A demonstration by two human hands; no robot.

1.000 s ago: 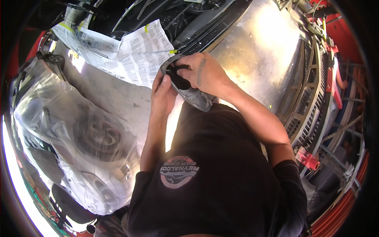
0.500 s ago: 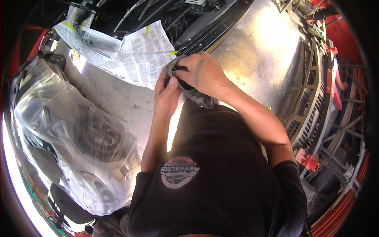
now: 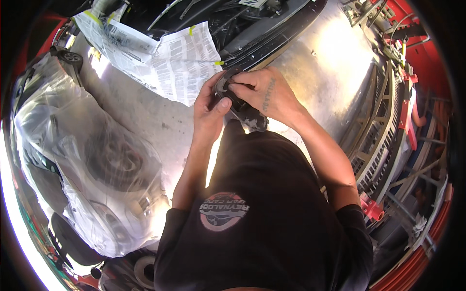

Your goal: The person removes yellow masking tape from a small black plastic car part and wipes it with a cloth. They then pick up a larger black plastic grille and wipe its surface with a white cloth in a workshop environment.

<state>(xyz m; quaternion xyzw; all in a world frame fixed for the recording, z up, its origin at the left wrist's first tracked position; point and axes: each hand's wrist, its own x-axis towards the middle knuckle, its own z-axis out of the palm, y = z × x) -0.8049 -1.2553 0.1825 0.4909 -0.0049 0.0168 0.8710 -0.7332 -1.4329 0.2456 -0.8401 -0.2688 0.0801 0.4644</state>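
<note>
Out in front of the black shirt (image 3: 286, 208), a dark hollow shell (image 3: 240, 109) is held up, left hand (image 3: 209, 116) clamped round its left side, probably to steady it, while the right hand (image 3: 269, 94) looks pinched on the rim.

Head-worn fisheye, near, facing down at hands (image 3: 275, 97).
</note>
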